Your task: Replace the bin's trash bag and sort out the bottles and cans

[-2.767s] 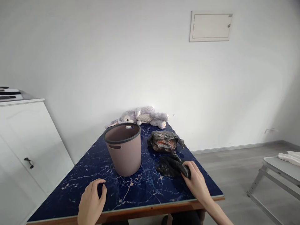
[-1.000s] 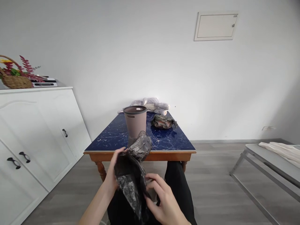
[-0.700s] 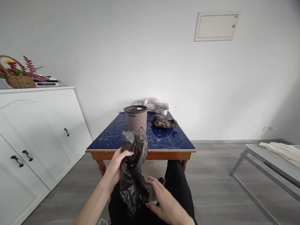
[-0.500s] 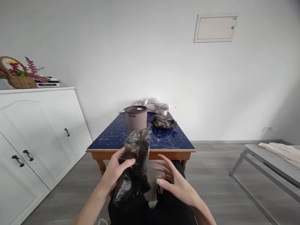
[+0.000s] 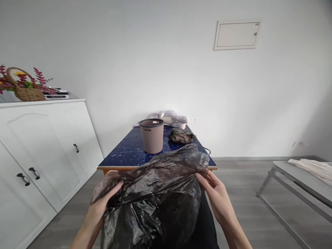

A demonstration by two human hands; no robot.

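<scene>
A thin black plastic trash bag [image 5: 158,193] is spread wide between my two hands, over my lap and the table's near edge. My left hand [image 5: 105,193] is closed on its left side, the thumb on top and the other fingers partly covered by plastic. At the right, my right hand [image 5: 214,192] pinches the bag's edge between thumb and fingers. Just beyond the bag, a mauve trash can [image 5: 153,136] with a dark rim stands upright on the table. To its right lies a bundled dark plastic bag [image 5: 181,136], with something reddish showing through.
The blue marble-patterned table [image 5: 124,152] has a wooden edge. Grey plush toys [image 5: 171,117] lie at its far end by the wall. A white cabinet [image 5: 49,148] stands left, with a flower basket [image 5: 29,92] on top. A grey folding table [image 5: 303,176] holds white cloth at right.
The crumpled bag has been opened out sideways. My right hand, free before, has taken hold of its right edge. My left hand has moved left with its side of the bag.
</scene>
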